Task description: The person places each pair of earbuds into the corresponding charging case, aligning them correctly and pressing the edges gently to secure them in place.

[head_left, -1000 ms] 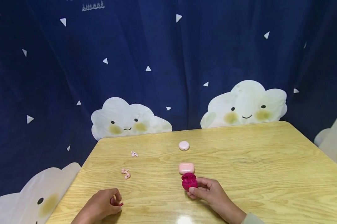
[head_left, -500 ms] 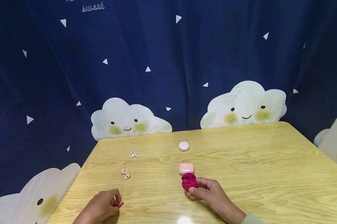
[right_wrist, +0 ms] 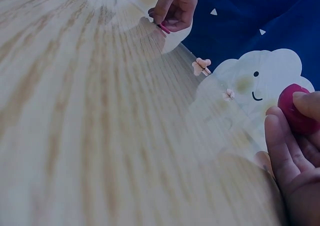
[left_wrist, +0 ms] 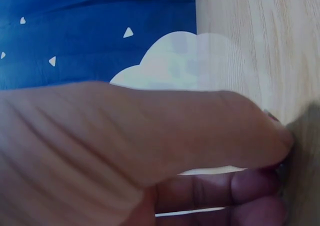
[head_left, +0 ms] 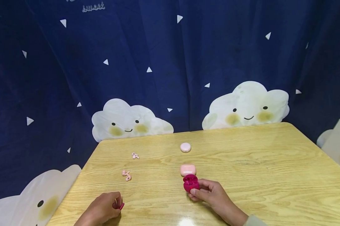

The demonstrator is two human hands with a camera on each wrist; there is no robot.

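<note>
My left hand (head_left: 102, 204) pinches the red bud (head_left: 122, 206), now steeper, still left of the open case (head_left: 190, 185) my right hand (head_left: 213, 193) grips

Held case (head_left: 191, 185) magenta, earbud (head_left: 121, 206) to its L same clr; box (head_left: 188, 169) behind it lt pink. Curtain (head_left: 158, 47) beyond it navy w/ wht clouds (head_left: 250, 103) & triangles (head_left: 179, 19).

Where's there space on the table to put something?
A big bare patch of yellow wooden table lies right of the round pale-pink case and rectangular pink case. Another lies between those cases and the small pink earbuds. It's crowded where the right grip holds the round open magenta case by the rectangular one.
</note>
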